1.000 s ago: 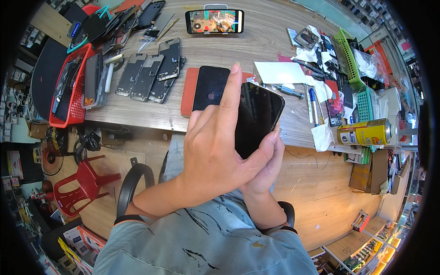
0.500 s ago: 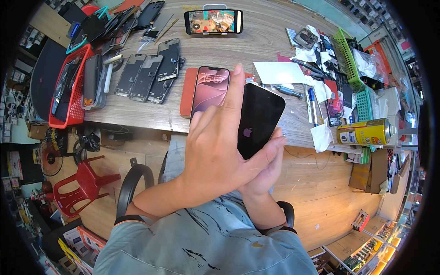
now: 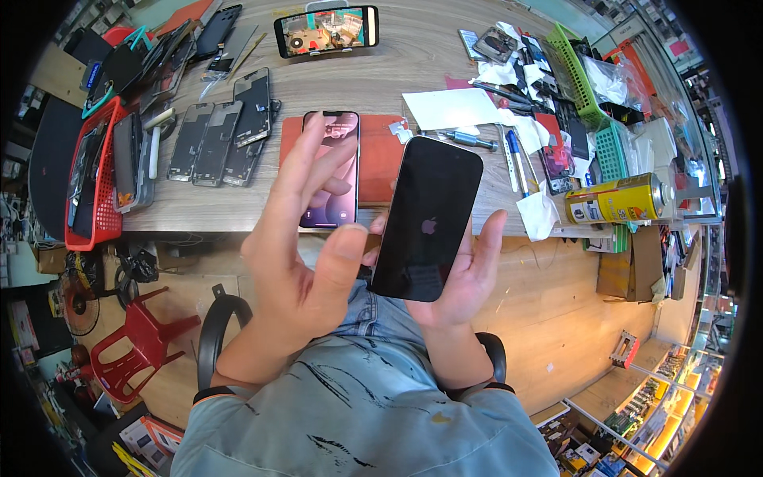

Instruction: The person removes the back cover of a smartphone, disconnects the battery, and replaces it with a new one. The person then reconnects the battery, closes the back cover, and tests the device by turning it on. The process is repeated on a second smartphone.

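Note:
A black smartphone (image 3: 437, 207) with a small pale logo on its dark screen lies tilted in my right hand (image 3: 475, 274). The fingers support it from behind, with the thumb standing up beside its right edge. My left hand (image 3: 286, 238) is raised to the left of this phone, apart from it, fingers stretched and holding nothing. Behind those fingers, a second smartphone (image 3: 340, 210) with a lit pink and purple screen rests on a reddish-orange mat (image 3: 381, 163) near the table's front edge. The left fingers partly cover its screen.
Left on the table are loose phone screens (image 3: 214, 139) and a red basket (image 3: 102, 187). A propped phone (image 3: 330, 30) stands at the back. To the right are a white sheet (image 3: 451, 108), a screwdriver (image 3: 469, 139), pens (image 3: 517, 163), a yellow can (image 3: 616, 200) and a green basket (image 3: 576, 75).
My left hand has drawn away leftward from the black phone, uncovering its screen. The phone now stands more upright in my right hand. The whole view has shifted slightly.

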Tool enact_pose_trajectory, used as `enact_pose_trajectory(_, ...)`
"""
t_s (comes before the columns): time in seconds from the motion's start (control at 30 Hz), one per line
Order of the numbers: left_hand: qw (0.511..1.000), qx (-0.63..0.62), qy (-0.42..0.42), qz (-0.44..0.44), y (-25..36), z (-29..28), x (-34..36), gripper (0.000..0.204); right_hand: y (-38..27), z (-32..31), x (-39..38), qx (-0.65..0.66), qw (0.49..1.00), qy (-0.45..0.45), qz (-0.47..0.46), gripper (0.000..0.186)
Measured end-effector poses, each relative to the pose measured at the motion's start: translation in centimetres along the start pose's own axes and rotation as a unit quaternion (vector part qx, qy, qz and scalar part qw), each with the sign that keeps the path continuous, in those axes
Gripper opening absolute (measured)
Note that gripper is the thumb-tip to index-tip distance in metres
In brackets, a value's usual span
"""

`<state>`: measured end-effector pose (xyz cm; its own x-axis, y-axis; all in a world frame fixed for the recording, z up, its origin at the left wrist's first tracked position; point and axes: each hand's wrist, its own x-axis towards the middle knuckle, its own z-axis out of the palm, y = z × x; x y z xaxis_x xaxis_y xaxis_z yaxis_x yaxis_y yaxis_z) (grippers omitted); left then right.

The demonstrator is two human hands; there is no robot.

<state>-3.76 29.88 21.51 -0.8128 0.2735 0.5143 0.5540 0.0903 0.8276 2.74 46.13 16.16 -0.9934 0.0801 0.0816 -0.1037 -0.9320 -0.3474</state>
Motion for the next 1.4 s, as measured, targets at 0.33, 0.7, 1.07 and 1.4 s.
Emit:
enact_pose_trajectory(0.33, 0.975, 0.168, -0.068, 0.126, -0.3, 0.7, -3.4, 0.097, 0.3, 1.0, -0.5, 0.015, 0.999, 0.032, -0.035, 0.086)
enact_pose_trajectory(0.7, 0.975, 0.155, -0.096, 0.126, -0.4, 1.8, -4.2, 0.108, 0.2, -0.2, -0.8, -0.021, 0.999, 0.011, -0.045, 0.078)
enact_pose_trajectory(1.07, 0.976, 0.150, -0.104, 0.120, -1.1, 1.2, -4.1, 0.114, 0.4, -0.5, -0.7, -0.013, 0.999, 0.003, -0.041, 0.066)
enact_pose_trajectory(1.4, 0.981, 0.127, -0.083, 0.120, -1.3, 1.4, -4.4, 0.118, 0.7, 0.2, -0.5, 0.072, 0.996, -0.033, -0.030, 0.064)
